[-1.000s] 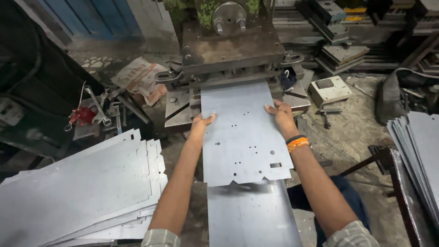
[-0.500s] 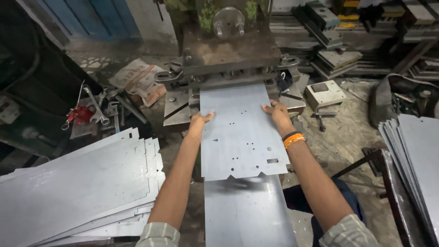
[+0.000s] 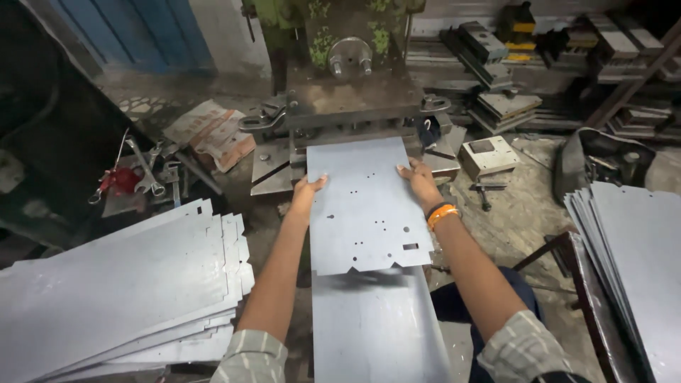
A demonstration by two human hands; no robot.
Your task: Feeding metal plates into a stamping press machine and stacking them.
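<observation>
I hold a punched metal sheet (image 3: 365, 206) in the centre of the frame, one hand on each long edge. My left hand (image 3: 306, 190) grips the left edge, thumb on top and fingers curled under; my right hand (image 3: 418, 181) is clamped on the right edge in the same manner, with an orange band (image 3: 441, 213) on that wrist. The sheet's far end lies in the mouth of the press (image 3: 355, 92) at upper centre of the frame; its notched near end overhangs a flat metal bench (image 3: 376, 326) at lower centre. Small round holes and one rectangular slot show in the sheet's surface.

A stack of cut sheets (image 3: 120, 284) lies at lower left of the frame. A second stack of blanks (image 3: 631, 262) stands at the right edge. Spanners (image 3: 145, 170) lie at middle left, beside a red object (image 3: 117, 181) whose kind I cannot tell.
</observation>
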